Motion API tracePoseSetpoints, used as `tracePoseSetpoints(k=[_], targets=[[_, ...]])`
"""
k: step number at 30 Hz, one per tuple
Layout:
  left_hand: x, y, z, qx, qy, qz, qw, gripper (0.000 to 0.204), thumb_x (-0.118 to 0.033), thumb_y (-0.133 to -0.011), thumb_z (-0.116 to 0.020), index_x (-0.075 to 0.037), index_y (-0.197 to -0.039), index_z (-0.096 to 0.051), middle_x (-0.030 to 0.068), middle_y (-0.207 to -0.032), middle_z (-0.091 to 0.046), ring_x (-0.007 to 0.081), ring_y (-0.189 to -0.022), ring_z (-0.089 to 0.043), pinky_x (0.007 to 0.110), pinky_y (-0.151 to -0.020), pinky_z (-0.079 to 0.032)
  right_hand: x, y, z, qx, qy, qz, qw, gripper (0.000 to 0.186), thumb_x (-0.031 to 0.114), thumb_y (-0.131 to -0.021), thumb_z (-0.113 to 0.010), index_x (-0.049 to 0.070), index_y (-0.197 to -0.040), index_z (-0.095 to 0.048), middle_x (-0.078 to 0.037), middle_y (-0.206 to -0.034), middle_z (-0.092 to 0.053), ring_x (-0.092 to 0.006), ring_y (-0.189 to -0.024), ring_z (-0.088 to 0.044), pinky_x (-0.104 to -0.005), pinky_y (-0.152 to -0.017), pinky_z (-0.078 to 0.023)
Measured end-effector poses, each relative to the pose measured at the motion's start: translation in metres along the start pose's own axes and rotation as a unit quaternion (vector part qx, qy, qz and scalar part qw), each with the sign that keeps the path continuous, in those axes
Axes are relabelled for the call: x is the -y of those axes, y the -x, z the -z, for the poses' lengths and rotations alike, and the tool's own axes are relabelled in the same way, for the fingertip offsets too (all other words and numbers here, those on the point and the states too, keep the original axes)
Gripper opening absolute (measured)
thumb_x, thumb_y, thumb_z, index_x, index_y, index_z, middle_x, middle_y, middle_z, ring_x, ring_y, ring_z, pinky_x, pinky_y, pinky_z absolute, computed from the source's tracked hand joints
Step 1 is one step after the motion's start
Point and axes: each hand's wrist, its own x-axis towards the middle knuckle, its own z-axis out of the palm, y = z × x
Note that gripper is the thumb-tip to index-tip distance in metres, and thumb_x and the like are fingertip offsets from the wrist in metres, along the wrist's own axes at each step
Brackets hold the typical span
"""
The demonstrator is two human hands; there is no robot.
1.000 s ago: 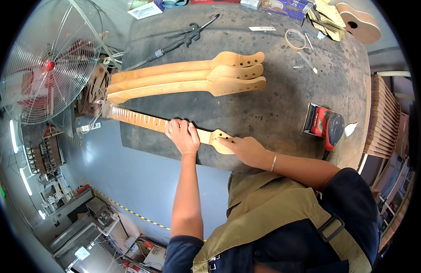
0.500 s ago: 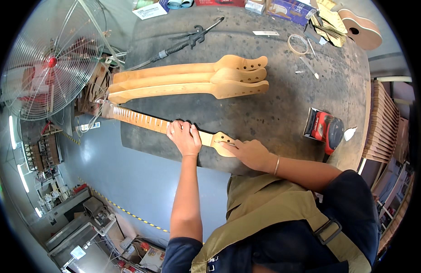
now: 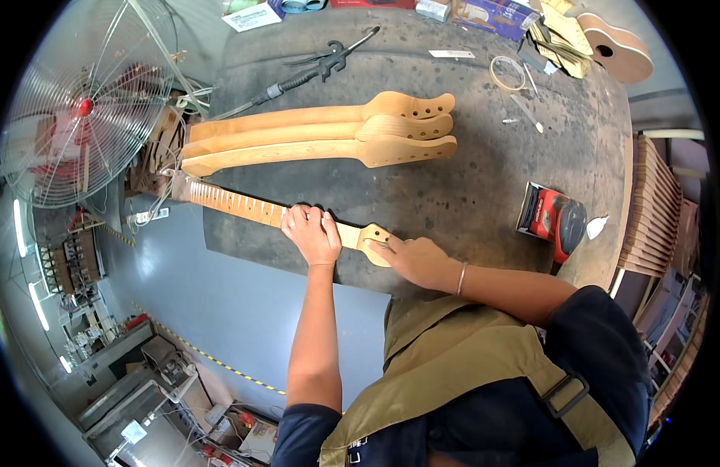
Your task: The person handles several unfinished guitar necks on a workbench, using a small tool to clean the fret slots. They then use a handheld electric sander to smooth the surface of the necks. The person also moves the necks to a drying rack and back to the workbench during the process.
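Note:
A guitar neck with a fretted fingerboard [image 3: 247, 208] lies slantwise along the near edge of the dark worktable, fret side up. My left hand [image 3: 313, 237] is closed round it between the frets and the headstock. My right hand [image 3: 423, 261] is at the pale headstock [image 3: 375, 232], fingertips pressed to its face beside the tuner holes. Whatever those fingers may hold is hidden. Just beyond, three unfinished wooden guitar necks [image 3: 290, 146] lie side by side, headstocks to the right.
On the right of the worktable [image 3: 469, 194] lies a red and black sander [image 3: 558, 222]. Farther back are an air blow gun [image 3: 329, 62], a tape roll [image 3: 506, 74] and several boxes [image 3: 496, 17]. A large fan [image 3: 86, 107] stands at the left.
My right hand has slid slightly left across the headstock. My left hand keeps its hold on the neck, and the whole view has shifted a little.

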Motion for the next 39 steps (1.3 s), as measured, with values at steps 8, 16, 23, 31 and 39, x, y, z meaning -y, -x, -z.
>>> tracePoseSetpoints(k=[8, 16, 23, 31, 39], targets=[[0.001, 0.001, 0.001, 0.010, 0.006, 0.000, 1.000, 0.016, -0.022, -0.088, -0.063, -0.006, -0.083, -0.061, 0.0121, -0.098, -0.053, 0.0339, -0.105, -0.051, 0.056, -0.114, -0.031, -0.003, -0.010, 0.004, 0.034, -0.077, -0.009, 0.996, 0.058, 0.007, -0.095, -0.058, 0.018, -0.151, -0.052, -0.017, -0.107, -0.070, -0.0351, -0.070, -0.070, -0.0452, -0.061, -0.055], [0.002, -0.001, -0.003, -0.006, 0.004, -0.008, 1.000, 0.017, -0.022, -0.090, -0.063, -0.006, -0.084, -0.062, 0.0128, -0.099, -0.054, 0.0341, -0.107, -0.051, 0.055, -0.110, -0.031, -0.004, -0.006, 0.009, 0.049, -0.025, -0.031, 0.998, 0.057, 0.010, -0.098, -0.056, 0.024, -0.153, -0.050, -0.018, -0.095, -0.070, -0.0362, -0.071, -0.069, -0.0475, -0.064, -0.055], [0.004, 0.005, -0.002, -0.014, 0.009, -0.024, 1.000, 0.015, -0.020, -0.092, -0.062, -0.006, -0.086, -0.060, 0.0135, -0.101, -0.056, 0.0348, -0.109, -0.052, 0.056, -0.108, -0.032, 0.003, 0.001, 0.003, -0.037, -0.064, -0.024, 0.997, 0.044, 0.015, -0.103, -0.050, 0.027, -0.145, -0.057, -0.016, -0.097, -0.071, -0.0373, -0.075, -0.069, -0.0483, -0.065, -0.055], [0.011, 0.000, -0.002, 0.017, 0.017, -0.031, 0.999, 0.019, -0.024, -0.098, -0.060, -0.005, -0.093, -0.060, 0.0151, -0.104, -0.057, 0.0348, -0.111, -0.052, 0.057, -0.116, -0.027, 0.022, 0.062, 0.032, -0.055, -0.009, -0.133, 0.990, 0.050, 0.010, -0.098, -0.052, 0.028, -0.144, -0.061, -0.010, -0.092, -0.064, -0.0349, -0.073, -0.067, -0.0452, -0.064, -0.056], [-0.005, -0.061, -0.034, 0.007, 0.100, -0.028, 0.995, 0.047, -0.027, -0.100, -0.068, 0.003, -0.132, -0.050, 0.0237, -0.129, -0.050, 0.0407, -0.128, -0.044, 0.055, -0.112, -0.030, 0.035, 0.138, 0.009, -0.226, 0.009, -0.326, 0.918, 0.062, 0.001, -0.090, -0.059, 0.029, -0.146, -0.064, -0.009, -0.083, -0.058, -0.0339, -0.064, -0.060, -0.0448, -0.060, -0.052]])
